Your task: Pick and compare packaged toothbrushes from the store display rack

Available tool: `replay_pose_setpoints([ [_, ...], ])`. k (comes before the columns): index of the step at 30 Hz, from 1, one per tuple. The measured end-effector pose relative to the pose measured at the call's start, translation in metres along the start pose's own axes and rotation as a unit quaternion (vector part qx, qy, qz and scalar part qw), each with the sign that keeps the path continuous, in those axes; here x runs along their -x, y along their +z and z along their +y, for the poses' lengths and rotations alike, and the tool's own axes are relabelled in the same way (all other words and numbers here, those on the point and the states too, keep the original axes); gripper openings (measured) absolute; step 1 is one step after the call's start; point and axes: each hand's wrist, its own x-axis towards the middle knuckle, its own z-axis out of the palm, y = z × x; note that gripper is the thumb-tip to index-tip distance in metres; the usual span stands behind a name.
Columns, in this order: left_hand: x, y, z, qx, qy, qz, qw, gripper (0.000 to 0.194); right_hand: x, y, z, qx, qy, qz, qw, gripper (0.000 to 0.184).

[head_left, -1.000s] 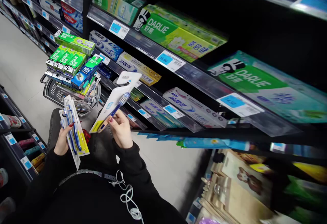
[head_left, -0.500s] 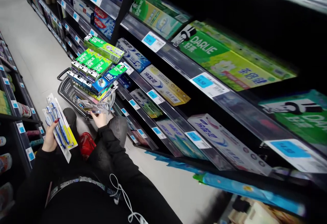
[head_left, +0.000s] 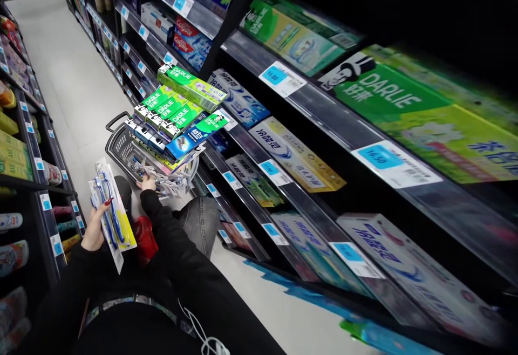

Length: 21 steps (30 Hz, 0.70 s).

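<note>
My left hand is closed around blister-packed toothbrushes, blue-handled, on white and yellow cards. The thumb with its red nail presses on the front. At the grey shopping basket, my right hand reaches among clear toothbrush packs. Its fingers are curled, and what they grip is too small to make out. Green toothpaste boxes lie piled across the far part of the basket, one of them on top at the shelf side. A blue toothpaste box leans below them.
Shelves of boxed toothpaste with price tags rise close on my right. Another shelf with bottles runs along my left. Between them stretches the pale aisle floor. A red object lies between my legs.
The view has swung so that everything sits further right. My right hand has shifted from the basket's near edge in among the packs. My left hand still holds the toothbrush packs.
</note>
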Motion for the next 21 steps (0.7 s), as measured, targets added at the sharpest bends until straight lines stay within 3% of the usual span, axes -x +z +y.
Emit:
replay_pose_setpoints([
  [3, 0.0, 0.004, -0.001, -0.008, -0.005, -0.011, 1.0, 0.043, 0.007, 0.0, 0.003, -0.027, 0.057, -0.033, 0.997, 0.023],
  [6, 0.004, 0.009, -0.003, -0.015, 0.006, -0.009, 1.0, 0.043, 0.026, -0.009, 0.007, -0.045, 0.061, -0.073, 0.994, 0.018],
  [10, 0.009, 0.015, -0.005, -0.017, 0.007, -0.021, 1.0, 0.044, 0.067, -0.032, 0.006, -0.051, 0.01, -0.109, 0.993, 0.013],
  [14, 0.011, 0.015, -0.007, -0.005, 0.002, -0.048, 0.999, 0.047, 0.096, -0.053, -0.008, -0.024, -0.063, -0.093, 0.993, 0.013],
  [21, 0.015, 0.003, 0.001, -0.014, 0.021, -0.031, 0.999, 0.044, 0.106, -0.053, -0.032, 0.033, -0.143, -0.125, 0.981, 0.012],
])
